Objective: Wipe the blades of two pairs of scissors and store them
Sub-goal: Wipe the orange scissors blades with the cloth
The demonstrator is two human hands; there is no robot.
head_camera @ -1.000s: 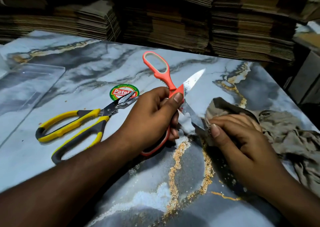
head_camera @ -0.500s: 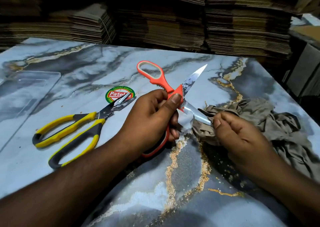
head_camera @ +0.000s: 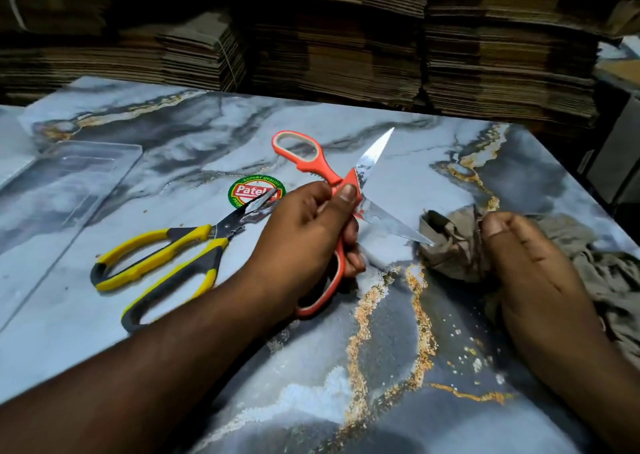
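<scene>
Head view: left hand [head_camera: 304, 231] grips orange scissors [head_camera: 332, 190]; right hand [head_camera: 530, 263] clutches cloth [head_camera: 450, 245].

round sticker [head_camera: 256, 190] on the marble tabletop [head_camera: 398, 367], "Patel" in white on red, "EXPORT QUALITY" around green rim

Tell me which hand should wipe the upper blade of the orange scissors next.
Right. The right hand already grips the cloth at the lower blade's tip, while the left hand holds the orange scissors open, so it is probably best kept steadying them.
</scene>
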